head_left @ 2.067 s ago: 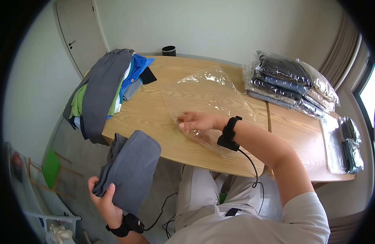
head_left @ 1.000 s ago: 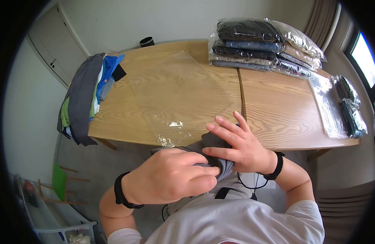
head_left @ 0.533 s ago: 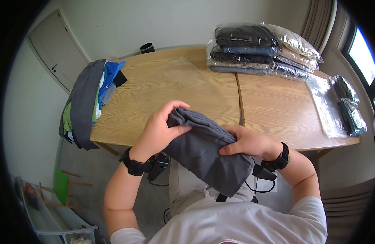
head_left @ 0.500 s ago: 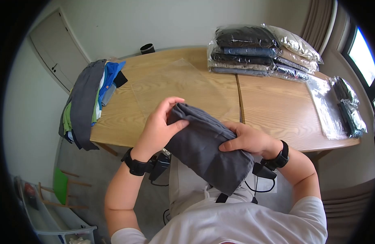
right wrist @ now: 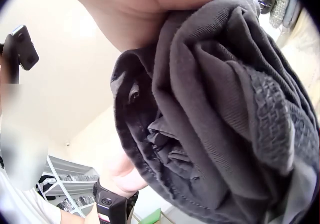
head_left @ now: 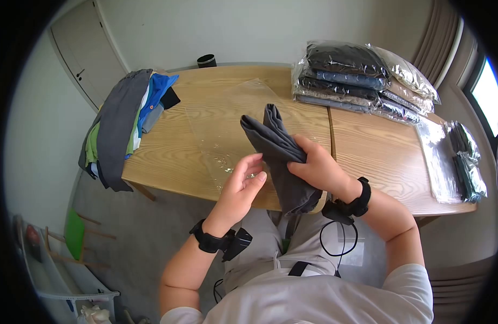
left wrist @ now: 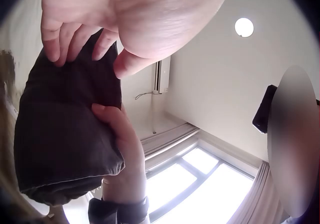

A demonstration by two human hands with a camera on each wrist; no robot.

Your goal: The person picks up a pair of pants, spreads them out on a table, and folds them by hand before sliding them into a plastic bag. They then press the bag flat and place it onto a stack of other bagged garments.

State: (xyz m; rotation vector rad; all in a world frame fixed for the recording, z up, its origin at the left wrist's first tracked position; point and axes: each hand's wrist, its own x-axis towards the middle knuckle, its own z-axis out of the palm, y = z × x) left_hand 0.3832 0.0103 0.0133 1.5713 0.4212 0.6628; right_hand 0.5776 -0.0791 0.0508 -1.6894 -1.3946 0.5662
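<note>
A folded dark grey garment (head_left: 284, 162) is held up over the table's near edge, its upper end parted into two flaps. My right hand (head_left: 320, 167) grips it from the right side, thumb on the near face. Just left of the garment is my left hand (head_left: 239, 189), its fingers loosely bent and apart from the thumb. In the left wrist view the left fingers (left wrist: 75, 41) lie near the cloth (left wrist: 65, 119); whether they touch it is unclear. The right wrist view shows layered folds (right wrist: 200, 114) close up. Behind lies a flat transparent bag (head_left: 219, 121) on the table.
Mixed clothes (head_left: 119, 124) hang over the table's left end. Bagged garments (head_left: 346, 75) are stacked at the back right, with smaller packs (head_left: 465, 162) and clear bags (head_left: 435, 162) at the right edge. A black bin (head_left: 207, 61) stands behind the table (head_left: 157, 162).
The left hand has let go of the garment's upper left end and moved down. The right hand still grips the garment, now turned more upright with its upper end parted.
</note>
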